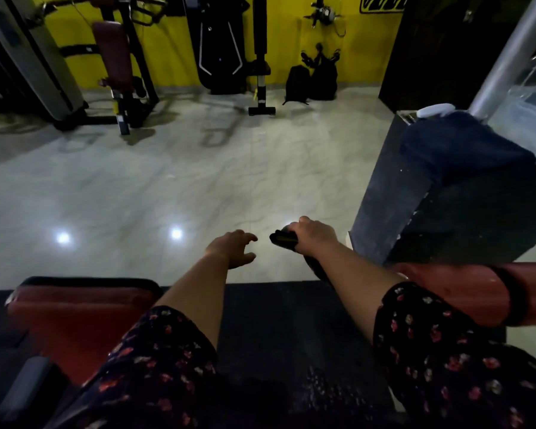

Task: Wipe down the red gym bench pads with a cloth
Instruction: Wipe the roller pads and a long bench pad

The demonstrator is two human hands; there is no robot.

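Nearest the camera, two forearms in dark floral-print sleeves reach forward over a black textured rubber floor mat (276,320).

Task items:
- Red padded vinyl bench pad (75,311): low on the left, just beside the left sleeve, untouched.
- Second red padded bench section (458,292): on the right, partly behind the right forearm, untouched.
- Dark cloth (283,239): bunched in the right hand (314,235), whose fingers curl round it. One end projects towards the left hand. A strip appears to trail under the wrist, though the dim, blurred view makes this uncertain.

The left hand (232,247) holds nothing. Its fingers are spread and loosely bent, near the cloth but apart from it.

Both hands hang above the pale marble-pattern floor (136,187), beyond both pads. Wiping is judged not yet in contact.

Hazards:
- A trailing strip could drag on the mat and carry grit onto the vinyl.
- A loose hand-over could drop the cloth.
- Low light could hide missed patches.

Further back stand a black block (430,212) at right and a yellow wall (174,51).
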